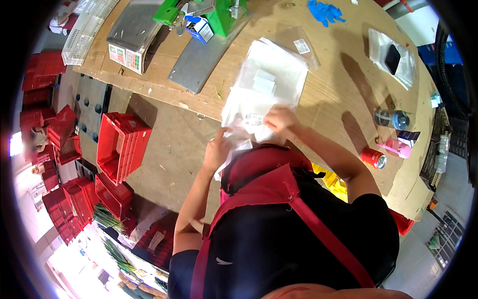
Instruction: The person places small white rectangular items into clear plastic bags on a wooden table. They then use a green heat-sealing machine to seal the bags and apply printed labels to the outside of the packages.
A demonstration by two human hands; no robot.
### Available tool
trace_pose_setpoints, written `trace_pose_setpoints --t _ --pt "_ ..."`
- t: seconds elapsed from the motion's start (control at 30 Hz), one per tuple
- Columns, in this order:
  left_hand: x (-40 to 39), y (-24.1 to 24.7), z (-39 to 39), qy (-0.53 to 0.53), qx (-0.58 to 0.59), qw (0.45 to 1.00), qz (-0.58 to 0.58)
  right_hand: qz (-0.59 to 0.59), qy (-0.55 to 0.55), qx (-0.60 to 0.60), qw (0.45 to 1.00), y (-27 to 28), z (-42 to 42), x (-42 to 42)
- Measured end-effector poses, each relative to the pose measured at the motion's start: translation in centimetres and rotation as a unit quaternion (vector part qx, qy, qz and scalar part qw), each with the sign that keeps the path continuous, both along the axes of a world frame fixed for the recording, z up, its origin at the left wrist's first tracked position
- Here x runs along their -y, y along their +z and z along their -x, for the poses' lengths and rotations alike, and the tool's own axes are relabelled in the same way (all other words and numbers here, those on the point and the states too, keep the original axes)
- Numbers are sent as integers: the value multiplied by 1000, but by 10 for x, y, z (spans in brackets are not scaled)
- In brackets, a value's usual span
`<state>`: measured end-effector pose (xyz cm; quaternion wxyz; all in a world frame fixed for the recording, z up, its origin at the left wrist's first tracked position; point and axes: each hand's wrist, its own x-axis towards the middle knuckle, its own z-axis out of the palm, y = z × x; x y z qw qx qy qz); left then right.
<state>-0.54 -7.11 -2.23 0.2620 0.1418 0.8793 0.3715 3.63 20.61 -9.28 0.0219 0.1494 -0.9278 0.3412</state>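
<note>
A stack of clear plastic bags (pixel 278 61) lies at the table's near edge, in front of my apron. On the bag closest to me is a white printed label (pixel 254 119). My right hand (pixel 282 119) rests just right of that label with its fingers curled against the plastic. Left of the bags, my left hand (pixel 217 147) is beside a white strip (pixel 241 145) that hangs down by the apron. Glare blurs the fingertips, so whether either hand pinches something is unclear. Farther up the stack sit small pale labels (pixel 264 82).
A digital scale (pixel 130 26) and a green machine (pixel 224 18) stand at the far left. Blue gloves (pixel 325 12) lie at the back. On the right are a phone (pixel 392 59), a water bottle (pixel 392 119) and a red can (pixel 373 158). Red crates (pixel 123 145) stand on the floor at left.
</note>
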Motion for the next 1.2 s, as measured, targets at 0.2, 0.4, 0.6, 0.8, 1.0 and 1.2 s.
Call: trace_pose_setpoints --t 0.2,0.4,0.6,0.8,1.0,1.2 --pt "-66 -16 36 7 -84 995 -55 97 -301 -198 928 91 27 -21" --pt "-59 -32 37 -34 -48 964 259 -15 -110 9 994 14 1 11" --pt "11 -19 3 -21 42 990 135 -41 53 -99 993 32 -11 15" --pt "-11 -11 11 -1 15 991 -130 40 49 -50 997 20 -7 9" --pt "-21 -6 16 9 37 993 -110 30 38 -65 997 15 -7 10" --pt "-24 -10 19 -2 1 991 -135 159 -352 -14 922 71 24 -29"
